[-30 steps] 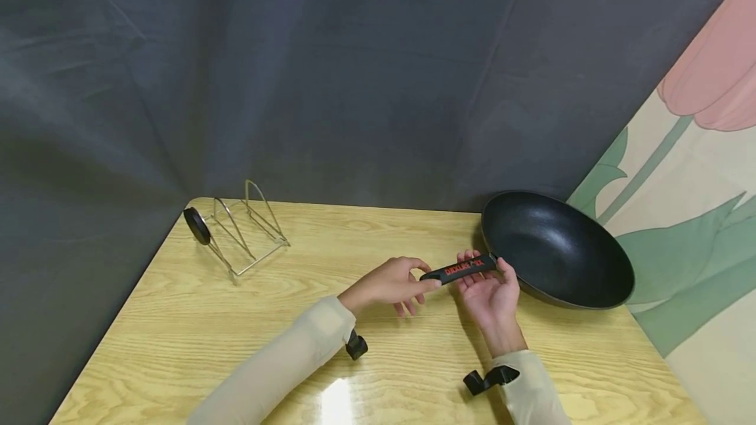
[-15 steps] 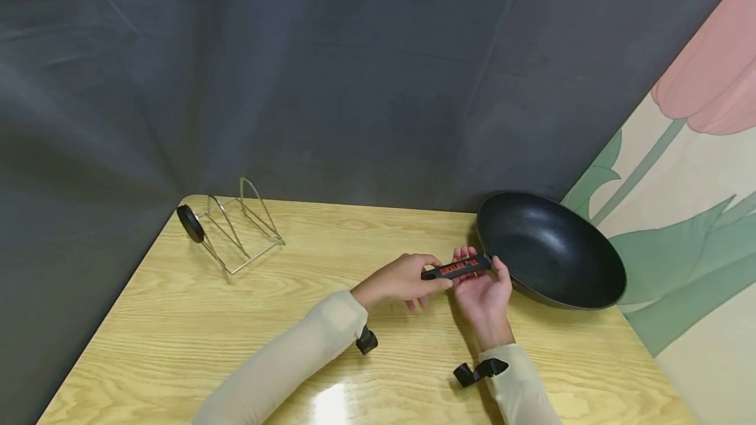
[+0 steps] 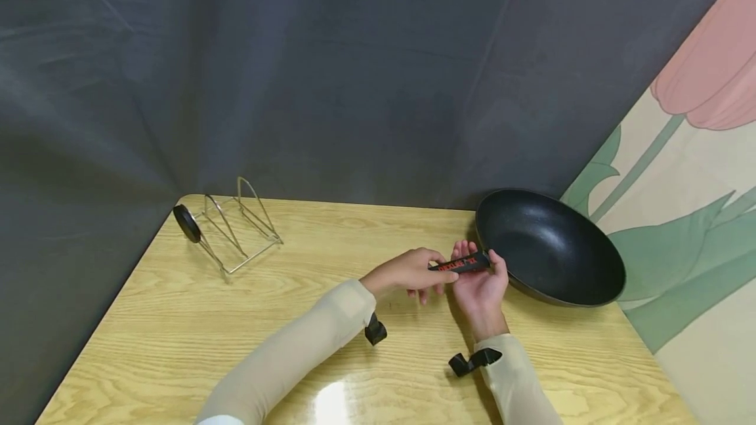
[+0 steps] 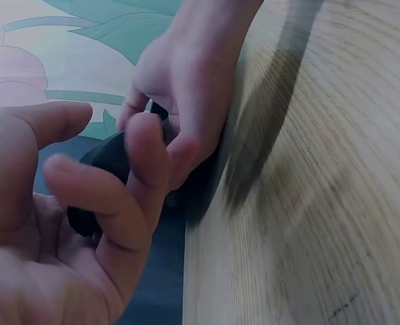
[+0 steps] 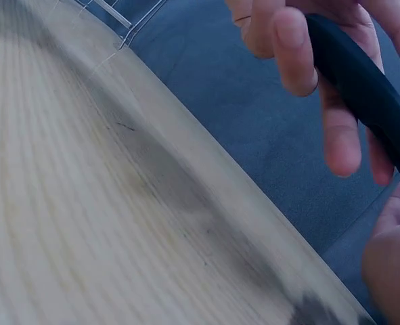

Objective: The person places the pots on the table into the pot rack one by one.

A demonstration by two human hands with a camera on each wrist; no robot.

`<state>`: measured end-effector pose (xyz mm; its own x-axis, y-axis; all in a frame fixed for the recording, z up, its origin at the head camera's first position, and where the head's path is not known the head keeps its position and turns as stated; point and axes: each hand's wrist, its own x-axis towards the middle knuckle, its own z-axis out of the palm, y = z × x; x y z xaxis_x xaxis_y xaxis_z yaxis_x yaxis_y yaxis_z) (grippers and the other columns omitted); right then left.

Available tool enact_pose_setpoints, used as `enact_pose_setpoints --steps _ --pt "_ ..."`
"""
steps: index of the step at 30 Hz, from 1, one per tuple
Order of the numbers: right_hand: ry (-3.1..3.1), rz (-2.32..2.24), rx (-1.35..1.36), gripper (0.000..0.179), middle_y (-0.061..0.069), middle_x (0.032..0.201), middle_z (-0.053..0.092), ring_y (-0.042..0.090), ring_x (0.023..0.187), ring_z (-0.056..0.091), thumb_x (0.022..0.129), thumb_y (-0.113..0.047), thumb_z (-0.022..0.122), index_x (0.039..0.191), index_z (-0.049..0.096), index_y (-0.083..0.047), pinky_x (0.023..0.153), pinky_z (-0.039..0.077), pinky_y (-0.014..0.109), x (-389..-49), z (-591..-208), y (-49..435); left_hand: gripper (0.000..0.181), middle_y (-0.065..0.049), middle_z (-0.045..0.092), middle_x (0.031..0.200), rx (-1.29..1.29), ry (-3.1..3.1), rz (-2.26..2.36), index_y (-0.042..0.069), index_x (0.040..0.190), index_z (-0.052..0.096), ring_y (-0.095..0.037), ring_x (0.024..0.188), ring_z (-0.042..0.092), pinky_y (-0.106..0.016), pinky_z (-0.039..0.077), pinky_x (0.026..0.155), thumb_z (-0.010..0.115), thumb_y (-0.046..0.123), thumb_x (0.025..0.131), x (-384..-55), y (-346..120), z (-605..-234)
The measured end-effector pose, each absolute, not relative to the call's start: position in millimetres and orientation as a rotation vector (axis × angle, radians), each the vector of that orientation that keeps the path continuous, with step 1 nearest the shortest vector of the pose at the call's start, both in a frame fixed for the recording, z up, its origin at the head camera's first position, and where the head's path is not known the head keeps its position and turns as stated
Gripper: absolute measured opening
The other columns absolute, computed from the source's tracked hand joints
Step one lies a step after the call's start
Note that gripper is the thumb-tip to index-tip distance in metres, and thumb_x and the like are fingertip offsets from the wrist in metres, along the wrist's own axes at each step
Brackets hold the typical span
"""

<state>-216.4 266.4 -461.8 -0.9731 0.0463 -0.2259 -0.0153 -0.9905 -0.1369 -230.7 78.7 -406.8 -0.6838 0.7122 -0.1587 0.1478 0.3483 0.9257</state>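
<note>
A black wok (image 3: 549,248) rests on the wooden table at the right, its bowl tipped toward me. Its black handle (image 3: 466,263) with red lettering points left. My left hand (image 3: 416,271) pinches the handle's end between thumb and fingers. Palm up beneath the handle, my right hand (image 3: 481,294) holds it close to the bowl, thumb on the near side and fingertips behind. In the right wrist view the curved handle (image 5: 362,81) passes between the left hand's fingers. The left wrist view shows the handle (image 4: 108,159) partly covered by fingers.
At the back left of the table (image 3: 331,235) stands a metal wire rack (image 3: 255,257) with a black disc (image 3: 187,223) at one end. A dark curtain (image 3: 354,84) hangs behind. A tulip-patterned cloth (image 3: 697,215) borders the right side.
My left hand has moved right along the handle, closer to the right hand, and covers more of its end. The right hand keeps its hold. The head view has shifted slightly.
</note>
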Motion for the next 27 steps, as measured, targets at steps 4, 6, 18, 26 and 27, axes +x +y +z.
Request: enact_pose_setpoints --steps 4,6,18,26,27 --pt "-0.228 3.072 -0.357 0.032 0.013 0.115 0.057 0.026 0.102 0.061 0.106 -0.035 0.044 0.118 0.05 -0.005 0.099 0.049 0.031 -218.2 -461.6 265.8 0.029 -0.016 0.075 0.093 0.741 2.058 1.304 0.01 0.118 0.063 -0.016 0.045 0.06 -0.029 0.041 0.043 0.062 0.036 0.104 -234.4 83.5 -405.1" --pt "-0.209 3.076 -0.341 0.032 0.014 0.112 0.057 0.027 0.1 0.061 0.106 -0.034 0.044 0.115 0.051 -0.005 0.096 0.05 0.031 -218.3 -461.9 265.1 0.028 -0.017 0.075 0.093 0.731 2.045 1.301 0.01 0.117 0.063 -0.015 0.044 0.059 -0.028 0.039 0.042 0.062 0.035 0.104 -235.9 86.9 -405.6" --pt "-0.144 3.127 -0.211 0.034 0.014 0.102 0.059 0.028 0.097 0.063 0.106 -0.032 0.042 0.109 0.056 0.0 0.093 0.052 0.031 -217.8 -465.7 262.0 0.023 -0.022 0.074 0.09 0.68 1.98 1.313 0.009 0.109 0.063 -0.014 0.041 0.052 -0.024 0.035 0.039 0.063 0.032 0.104 -238.1 94.4 -408.1" --pt "-0.073 3.086 -0.255 0.035 0.015 0.092 0.065 0.028 0.09 0.068 0.106 -0.03 0.044 0.104 0.058 0.001 0.087 0.057 0.03 -223.6 -465.9 269.2 0.03 -0.026 0.07 0.084 0.677 1.976 1.303 0.003 0.109 0.062 -0.015 0.041 0.05 -0.024 0.035 0.038 0.063 0.032 0.103 -239.0 101.6 -408.7" --pt "-0.067 3.084 -0.265 0.035 0.015 0.091 0.065 0.028 0.09 0.068 0.106 -0.03 0.044 0.103 0.058 0.001 0.086 0.057 0.03 -224.1 -466.0 270.4 0.03 -0.025 0.07 0.082 0.671 1.975 1.306 0.003 0.11 0.062 -0.014 0.04 0.049 -0.024 0.034 0.038 0.064 0.032 0.103 -238.9 102.3 -409.2"
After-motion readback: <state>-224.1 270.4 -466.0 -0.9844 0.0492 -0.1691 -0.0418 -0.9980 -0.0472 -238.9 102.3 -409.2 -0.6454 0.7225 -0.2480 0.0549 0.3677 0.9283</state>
